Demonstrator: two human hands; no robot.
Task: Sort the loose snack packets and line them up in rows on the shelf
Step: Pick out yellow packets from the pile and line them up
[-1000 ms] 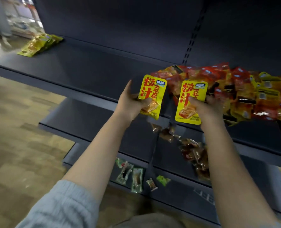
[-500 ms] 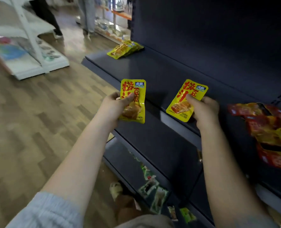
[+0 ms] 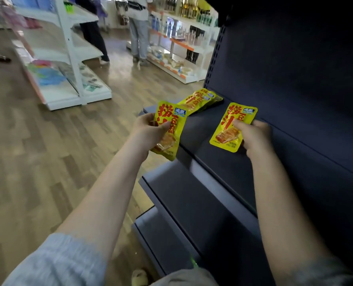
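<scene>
**Two yellow packets carried to the started row at the shelf's far end**

Setting: a shop aisle with wood-pattern flooring on the left of the frame and a dark blue shelf unit (image 3: 223, 124) filling the right. White display racks (image 3: 68, 58) and two standing people occupy the upper left and upper centre.

Nearest the camera, two grey-sleeved forearms reach up from the lower edge. The left hand (image 3: 148, 131), centre frame, grips a yellow packet (image 3: 169, 131): the thumb lies across the packet's printed face and the fingers are curled behind its left edge. The packet hangs over the shelf's front lip. The right hand (image 3: 254, 135), right of centre, pinches a second yellow packet (image 3: 233, 126) the same way, thumb on the face, fingers folded behind; this packet sits low over the shelf board, contact not determinable.

Beyond both hands, a short row of matching yellow packets (image 3: 202, 99) lies overlapped at the shelf's far left end.

Change noted: one second ago the hands were at a red-and-yellow heap of mixed packets; that heap is now out of view and the row has come close. Assessment: sorting of these two is done, and placing them beside the row is the likely next step.
</scene>
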